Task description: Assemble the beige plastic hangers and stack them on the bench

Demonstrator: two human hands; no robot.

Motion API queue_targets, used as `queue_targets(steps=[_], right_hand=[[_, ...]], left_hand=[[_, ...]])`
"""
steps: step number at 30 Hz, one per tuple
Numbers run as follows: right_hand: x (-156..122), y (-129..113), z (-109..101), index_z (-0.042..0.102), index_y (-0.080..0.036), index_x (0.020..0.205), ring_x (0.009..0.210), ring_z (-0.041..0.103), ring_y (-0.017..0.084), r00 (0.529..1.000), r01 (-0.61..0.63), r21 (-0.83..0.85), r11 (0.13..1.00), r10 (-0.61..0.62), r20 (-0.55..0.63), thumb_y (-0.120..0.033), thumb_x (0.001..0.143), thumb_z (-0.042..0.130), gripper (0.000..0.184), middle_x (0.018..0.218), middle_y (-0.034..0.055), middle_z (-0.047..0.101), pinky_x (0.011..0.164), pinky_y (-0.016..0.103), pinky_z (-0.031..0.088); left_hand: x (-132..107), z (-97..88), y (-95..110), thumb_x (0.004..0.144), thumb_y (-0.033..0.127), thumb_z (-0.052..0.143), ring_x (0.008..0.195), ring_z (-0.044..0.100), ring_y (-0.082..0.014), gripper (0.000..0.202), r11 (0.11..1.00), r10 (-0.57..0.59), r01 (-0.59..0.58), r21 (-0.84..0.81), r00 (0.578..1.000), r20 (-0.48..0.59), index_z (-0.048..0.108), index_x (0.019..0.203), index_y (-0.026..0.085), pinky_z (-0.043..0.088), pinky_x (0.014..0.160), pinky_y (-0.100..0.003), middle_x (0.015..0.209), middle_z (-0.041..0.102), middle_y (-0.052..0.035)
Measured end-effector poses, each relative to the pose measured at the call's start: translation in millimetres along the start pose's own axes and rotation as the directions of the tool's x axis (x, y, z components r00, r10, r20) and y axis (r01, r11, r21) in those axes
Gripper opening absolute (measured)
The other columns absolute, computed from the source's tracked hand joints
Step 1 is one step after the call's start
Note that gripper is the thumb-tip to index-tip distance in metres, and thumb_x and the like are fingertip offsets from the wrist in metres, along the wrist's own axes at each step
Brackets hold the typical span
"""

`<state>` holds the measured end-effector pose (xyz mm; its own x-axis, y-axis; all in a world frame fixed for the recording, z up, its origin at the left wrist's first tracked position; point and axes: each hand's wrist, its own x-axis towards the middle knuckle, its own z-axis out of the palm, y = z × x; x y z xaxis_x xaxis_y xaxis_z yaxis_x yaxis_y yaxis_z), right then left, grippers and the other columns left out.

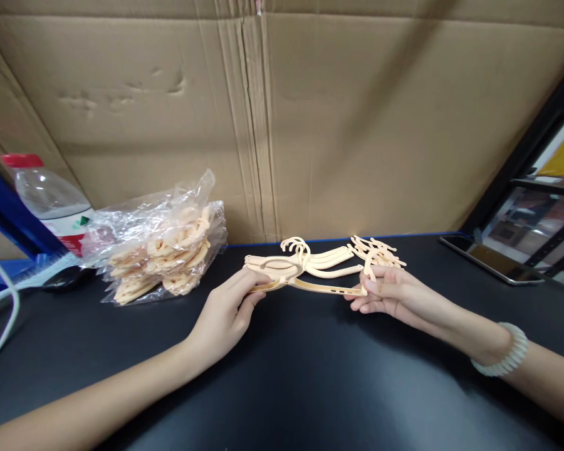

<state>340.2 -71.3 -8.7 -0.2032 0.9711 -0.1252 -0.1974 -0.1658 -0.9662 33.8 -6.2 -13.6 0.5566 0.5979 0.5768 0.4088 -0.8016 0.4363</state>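
A cream plastic part (305,275), flat with a ring at one end and long curved strips, is held just above the black table (282,388). My left hand (228,310) pinches its ring end, fingers closed round it. My right hand (390,294) grips the other end of the long strip, fingers closed. More cream strips with small hooked prongs (373,249) fan out behind my right hand. A white beaded bracelet (505,351) sits on my right wrist.
A clear plastic bag (164,244) of similar cream parts lies at the left. Behind it stands a bottle with a red cap (47,191), beside a blue frame (9,219) and white cable (4,313). A phone (491,258) lies at right. Cardboard (282,113) walls the back.
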Motion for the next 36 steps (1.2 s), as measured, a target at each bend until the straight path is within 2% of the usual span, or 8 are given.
queue_targets(steps=[2, 6, 15, 18, 24, 29, 33, 36], right_hand=[[-0.6, 0.7, 3.1, 0.056, -0.016, 0.078, 0.075, 0.072, 0.016, 0.999, 0.048, -0.029, 0.998, -0.049, -0.009, -0.035, 0.079, 0.074, 0.026, 0.088, 0.0092, 0.074, 0.072, 0.025, 0.057], [-1.2, 2.1, 6.0, 0.053, -0.017, 0.078, 0.073, 0.071, 0.016, 0.996, 0.082, -0.043, 0.996, -0.083, -0.038, -0.037, 0.08, 0.073, 0.027, 0.084, 0.0103, 0.074, 0.07, 0.026, 0.056], [-2.4, 0.5, 5.0, 0.053, -0.017, 0.077, 0.077, 0.072, 0.019, 1.0, -0.023, -0.029, 0.999, 0.023, 0.003, -0.036, 0.083, 0.069, 0.026, 0.082, 0.0119, 0.074, 0.072, 0.029, 0.057], [-3.6, 1.3, 7.9, 0.053, -0.017, 0.078, 0.082, 0.072, 0.02, 0.999, 0.034, -0.072, 0.997, -0.034, 0.006, -0.037, 0.083, 0.07, 0.027, 0.078, 0.0099, 0.073, 0.073, 0.029, 0.056], [-2.4, 5.2, 12.0, 0.05, -0.019, 0.078, 0.067, 0.071, 0.018, 0.983, 0.167, -0.162, 0.973, -0.177, -0.047, -0.043, 0.079, 0.072, 0.033, 0.078, 0.0083, 0.073, 0.065, 0.03, 0.056], [0.0, 8.5, 12.9, 0.053, -0.018, 0.081, 0.068, 0.07, 0.019, 0.96, 0.225, -0.161, 0.961, -0.247, -0.133, -0.045, 0.078, 0.072, 0.033, 0.076, 0.0069, 0.072, 0.067, 0.033, 0.057], [-1.2, 5.8, 15.3, 0.061, -0.02, 0.086, 0.09, 0.066, 0.02, 0.917, 0.345, -0.078, 0.935, -0.354, -0.186, -0.037, 0.079, 0.074, 0.022, 0.096, 0.0056, 0.07, 0.077, 0.033, 0.056], [-2.6, -1.2, 12.8, 0.068, -0.024, 0.094, 0.091, 0.061, 0.017, 0.885, 0.418, -0.036, 0.908, -0.416, -0.208, -0.033, 0.079, 0.073, 0.017, 0.115, 0.0045, 0.063, 0.069, 0.028, 0.055]], left_hand=[[-0.6, 0.1, -0.7, 0.092, 0.012, 0.045, 0.092, 0.059, -0.0169, 0.019, 1.0, 0.005, -0.005, 0.001, 1.0, 0.008, 0.058, 0.103, 0.021, 0.045, 0.081, -0.027, 0.098, 0.062, -0.0029], [-0.3, 0.0, -0.3, 0.092, 0.011, 0.045, 0.081, 0.059, -0.0147, 0.019, 1.0, 0.001, -0.001, 0.008, 1.0, 0.001, 0.059, 0.1, 0.02, 0.045, 0.073, -0.024, 0.09, 0.062, -0.0016], [0.4, 0.0, 2.0, 0.091, 0.01, 0.044, 0.075, 0.059, -0.0141, 0.019, 0.999, 0.008, -0.007, 0.033, 1.0, -0.026, 0.06, 0.096, 0.019, 0.045, 0.07, -0.023, 0.083, 0.062, -0.0008], [0.0, -0.6, 2.7, 0.091, 0.011, 0.045, 0.074, 0.06, -0.0146, 0.019, 0.999, 0.008, -0.007, 0.037, 0.999, -0.033, 0.06, 0.096, 0.02, 0.046, 0.069, -0.023, 0.083, 0.063, -0.0011], [-1.9, 0.7, 1.9, 0.092, 0.014, 0.045, 0.074, 0.064, -0.0158, 0.02, 0.999, 0.009, -0.007, 0.043, 0.999, -0.045, 0.061, 0.101, 0.019, 0.049, 0.07, -0.024, 0.085, 0.068, -0.0025], [-4.4, 3.0, 8.0, 0.093, 0.018, 0.045, 0.075, 0.065, -0.0165, 0.021, 0.998, -0.064, 0.065, 0.017, 0.997, -0.033, 0.062, 0.106, 0.019, 0.049, 0.071, -0.025, 0.085, 0.069, -0.0021], [-5.0, 3.1, 15.6, 0.094, 0.02, 0.044, 0.073, 0.063, -0.0165, 0.02, 0.991, -0.135, 0.135, 0.008, 0.991, -0.025, 0.062, 0.103, 0.021, 0.048, 0.068, -0.026, 0.081, 0.066, -0.0007], [-3.3, 0.5, 17.0, 0.094, 0.02, 0.043, 0.073, 0.061, -0.0168, 0.018, 0.987, -0.162, 0.163, 0.014, 0.985, -0.058, 0.06, 0.101, 0.02, 0.047, 0.068, -0.026, 0.081, 0.065, -0.001]])
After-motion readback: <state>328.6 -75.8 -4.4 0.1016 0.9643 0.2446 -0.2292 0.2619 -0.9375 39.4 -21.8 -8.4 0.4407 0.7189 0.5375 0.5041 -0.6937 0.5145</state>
